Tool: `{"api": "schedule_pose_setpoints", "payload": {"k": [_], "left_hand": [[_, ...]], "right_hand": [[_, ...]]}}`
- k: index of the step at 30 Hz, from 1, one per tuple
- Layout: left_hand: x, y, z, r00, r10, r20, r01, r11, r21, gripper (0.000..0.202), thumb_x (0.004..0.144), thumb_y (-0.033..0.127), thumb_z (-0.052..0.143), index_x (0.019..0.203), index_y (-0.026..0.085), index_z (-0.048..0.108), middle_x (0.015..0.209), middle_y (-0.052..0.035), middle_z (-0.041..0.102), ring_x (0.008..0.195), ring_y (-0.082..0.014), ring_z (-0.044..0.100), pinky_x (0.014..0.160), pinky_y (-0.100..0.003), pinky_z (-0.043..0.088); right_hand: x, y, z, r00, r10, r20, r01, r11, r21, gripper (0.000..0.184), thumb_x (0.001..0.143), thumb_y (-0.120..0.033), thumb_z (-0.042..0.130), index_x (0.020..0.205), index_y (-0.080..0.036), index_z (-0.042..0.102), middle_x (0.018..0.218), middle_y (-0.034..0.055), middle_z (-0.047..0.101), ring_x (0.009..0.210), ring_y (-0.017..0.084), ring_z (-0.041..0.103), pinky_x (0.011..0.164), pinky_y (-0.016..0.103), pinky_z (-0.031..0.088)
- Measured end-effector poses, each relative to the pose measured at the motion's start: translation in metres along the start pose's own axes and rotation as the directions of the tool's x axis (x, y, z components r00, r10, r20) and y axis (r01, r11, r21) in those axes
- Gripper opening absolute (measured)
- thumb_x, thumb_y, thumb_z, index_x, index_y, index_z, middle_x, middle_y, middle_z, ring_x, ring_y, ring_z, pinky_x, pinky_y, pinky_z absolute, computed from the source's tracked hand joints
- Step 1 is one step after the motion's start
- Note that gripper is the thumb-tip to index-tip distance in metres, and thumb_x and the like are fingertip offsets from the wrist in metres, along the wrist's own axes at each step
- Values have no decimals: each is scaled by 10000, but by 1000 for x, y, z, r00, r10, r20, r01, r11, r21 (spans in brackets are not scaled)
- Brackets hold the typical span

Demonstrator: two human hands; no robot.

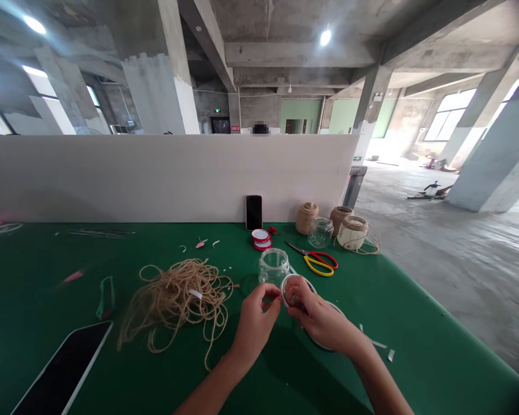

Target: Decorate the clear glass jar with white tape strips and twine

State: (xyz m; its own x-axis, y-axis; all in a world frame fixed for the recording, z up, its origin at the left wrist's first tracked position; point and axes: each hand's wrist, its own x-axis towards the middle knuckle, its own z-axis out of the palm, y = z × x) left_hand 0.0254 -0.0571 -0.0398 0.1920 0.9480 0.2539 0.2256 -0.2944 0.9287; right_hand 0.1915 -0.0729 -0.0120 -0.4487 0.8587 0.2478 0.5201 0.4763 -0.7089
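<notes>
A white ring [290, 290] sits between the two hands, just above the middle of the front half of the green-covered counter [419, 340]. The right hand [322, 317] curls over it, with fingers and thumb pinching its rim. The left hand [254, 325] has its thumb and fingertips pressed together against the ring's left edge. Beneath the right hand lies a dark round object [318, 344], too hidden to tell what it is.

A clear glass jar [273, 267] stands just behind the ring, nearly touching it. Farther back, toward the right of the counter, lie scissors with red and yellow handles [315, 259]. Beyond them, along the back edge, stand a smaller glass jar [320, 232], three twine-wrapped jars [307, 218], and a stack of red-and-white lids [262, 239]. A smartphone [254, 212] leans upright against the white partition [168, 178].

Left of the hands lies a loose heap of jute twine [177, 300], with one strand running close to the left hand. A dark tablet [64, 369] lies at the front left corner. White scraps [378, 344] lie toward the right edge.
</notes>
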Motion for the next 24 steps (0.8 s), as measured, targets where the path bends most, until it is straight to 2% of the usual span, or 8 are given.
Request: {"api": "schedule_pose_setpoints", "payload": {"k": [3, 6, 9, 13, 15, 17, 20, 24], "left_hand": [[1, -2, -2, 1000, -1, 16, 1, 1000, 5, 72, 808, 242, 506, 797, 186, 550, 800, -26, 616, 777, -163, 610, 701, -262, 508], [1, -5, -5, 999, 19, 30, -19, 1000, 6, 91, 810, 257, 502, 766, 182, 527, 769, -18, 589, 738, -151, 595, 689, -256, 503], [3, -5, -8, 997, 66, 37, -66, 998, 0, 116, 836, 276, 466, 776, 183, 500, 843, -38, 597, 781, -155, 592, 709, -260, 499], [9, -1, -14, 993, 87, 74, -84, 996, -39, 151, 867, 318, 418, 799, 191, 460, 956, -59, 606, 827, -158, 603, 715, -261, 505], [14, -1, -20, 995, 81, 50, -80, 996, -38, 167, 874, 339, 403, 817, 193, 459, 960, -56, 602, 800, -151, 609, 710, -263, 508], [20, -4, -25, 997, 76, -20, -76, 997, 9, 183, 880, 351, 386, 837, 192, 466, 932, -51, 591, 763, -148, 606, 692, -266, 505], [29, -13, -30, 989, 102, -107, -81, 980, 184, 190, 880, 353, 381, 842, 193, 476, 873, -44, 573, 731, -156, 582, 669, -277, 486], [40, -28, -28, 967, 201, -154, -137, 927, 348, 197, 895, 336, 350, 845, 193, 476, 904, -63, 562, 804, -177, 564, 727, -308, 471]], "right_hand": [[0, 0, 2, 1000, 9, 14, -9, 1000, -5, 179, 842, -151, 413, 992, -245, 385, 903, 11, 538, 743, 137, 527, 696, 261, 428], [2, 0, 1, 1000, -2, 7, 2, 1000, -22, 185, 851, -163, 417, 1016, -242, 385, 934, 16, 536, 741, 130, 516, 703, 257, 422], [4, 1, 0, 1000, 21, 4, -21, 999, -25, 220, 878, -196, 397, 1090, -246, 364, 946, 17, 556, 725, 125, 513, 709, 261, 421], [4, 5, 0, 996, 65, 64, -64, 998, -6, 320, 931, -238, 299, 1250, -248, 279, 850, 5, 613, 719, 137, 549, 733, 283, 428], [3, 9, 0, 997, 57, 56, -56, 998, -20, 376, 937, -235, 273, 1310, -234, 223, 827, 10, 627, 716, 143, 562, 745, 292, 429], [2, 14, -1, 998, 46, 31, -43, 996, -74, 416, 934, -225, 269, 1344, -213, 196, 785, 13, 627, 689, 151, 565, 731, 295, 430], [4, 22, -5, 998, 48, -41, -57, 970, -236, 423, 920, -220, 289, 1341, -200, 252, 758, 29, 618, 641, 165, 562, 651, 279, 428], [14, 35, -10, 985, 51, -165, -127, 859, -495, 400, 910, -209, 309, 1307, -180, 339, 861, 89, 625, 750, 210, 590, 644, 287, 419]]}}
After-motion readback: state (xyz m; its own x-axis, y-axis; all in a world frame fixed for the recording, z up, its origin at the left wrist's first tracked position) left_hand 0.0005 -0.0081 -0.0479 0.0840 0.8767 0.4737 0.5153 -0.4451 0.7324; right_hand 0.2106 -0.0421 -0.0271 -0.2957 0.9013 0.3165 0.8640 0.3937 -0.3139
